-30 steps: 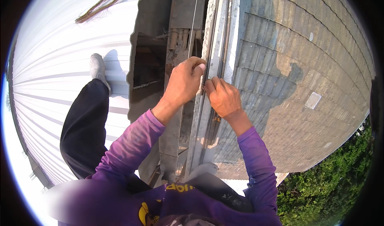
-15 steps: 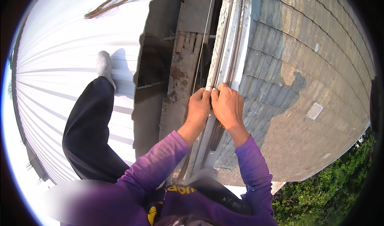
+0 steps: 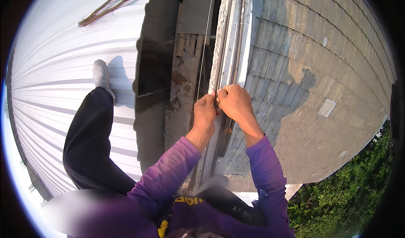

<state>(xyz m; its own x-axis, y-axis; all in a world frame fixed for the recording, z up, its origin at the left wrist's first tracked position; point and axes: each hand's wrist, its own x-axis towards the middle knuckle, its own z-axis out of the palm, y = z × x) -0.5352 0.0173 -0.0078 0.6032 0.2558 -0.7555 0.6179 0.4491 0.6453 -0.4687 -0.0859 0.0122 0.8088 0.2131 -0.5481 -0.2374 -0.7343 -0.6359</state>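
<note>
Thin brown metal rods point(image 3: 237, 37) run lengthwise along a narrow concrete ledge point(image 3: 217, 52). Both my hands meet over them at the middle of the view. My left hand point(image 3: 204, 115) is closed, its thumb and fingertips pinched beside the rods. Close against it, my right hand point(image 3: 237, 104) has its fingers curled in, thumb and forefinger together. What sits between the fingertips is too small to make out. Below my hands the rods carry on towards my body, partly hidden by the right wrist.
My left foot in a grey shoe point(image 3: 101, 75) stands on a white corrugated metal roof point(image 3: 46, 94). A bundle of brown wire point(image 3: 109, 6) lies there. A deep gap with a concrete beam point(image 3: 179, 86) separates that roof from the ledge. Tiled roof point(image 3: 312, 141) slopes away right, towards greenery point(image 3: 337, 206).
The view has shifted slightly, so the surroundings sit further left. My right hand has turned a little and its fingers curl more, while both hands stay together at the rods.
</note>
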